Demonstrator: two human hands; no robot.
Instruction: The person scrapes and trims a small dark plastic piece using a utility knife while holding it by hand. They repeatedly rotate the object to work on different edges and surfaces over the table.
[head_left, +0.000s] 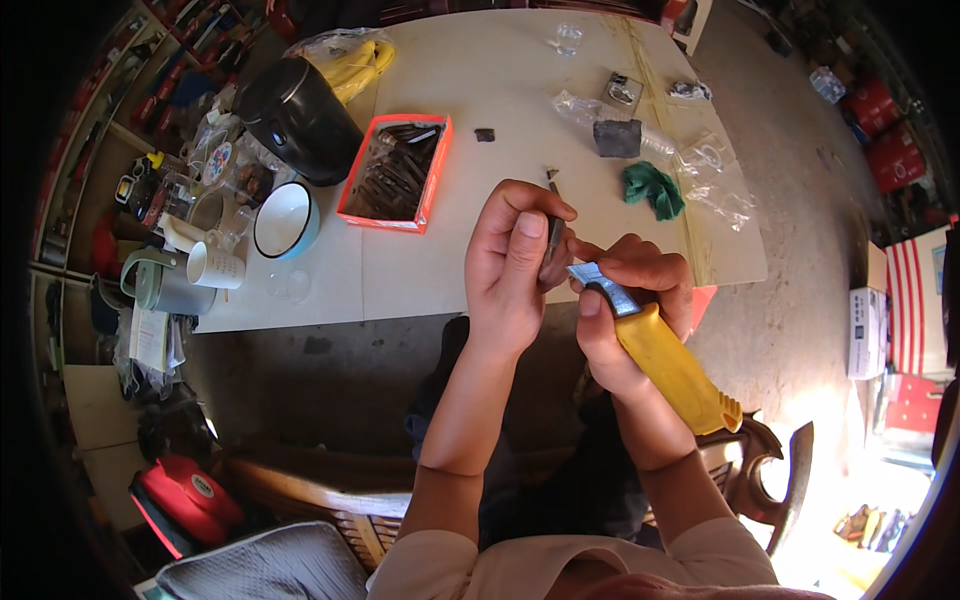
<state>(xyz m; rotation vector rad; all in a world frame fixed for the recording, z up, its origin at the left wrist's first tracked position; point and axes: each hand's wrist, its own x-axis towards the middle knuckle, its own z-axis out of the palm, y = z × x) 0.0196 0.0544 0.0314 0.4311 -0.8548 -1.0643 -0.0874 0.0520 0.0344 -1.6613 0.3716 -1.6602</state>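
Observation:
My left hand (514, 262) pinches a small dark strip (553, 238) upright between thumb and fingers, above the near edge of the table (480, 292). Close to its right, my right hand (637, 289) grips a utility knife (660, 360) with a yellow handle; its bare blade points up and left towards the strip. Beyond the hands, a small dark fragment (552, 174) lies on the table. An orange-rimmed box (431, 184) full of dark strips stands to the left. A dark piece (484, 135) lies right of the box.
A black lidded container (300, 112), an enamel bowl (283, 221) and a white mug (216, 265) stand at the left. A dark block (617, 139), a green cloth (652, 191), clear plastic wrapping (724, 195) and a glass (568, 37) are at the right and back.

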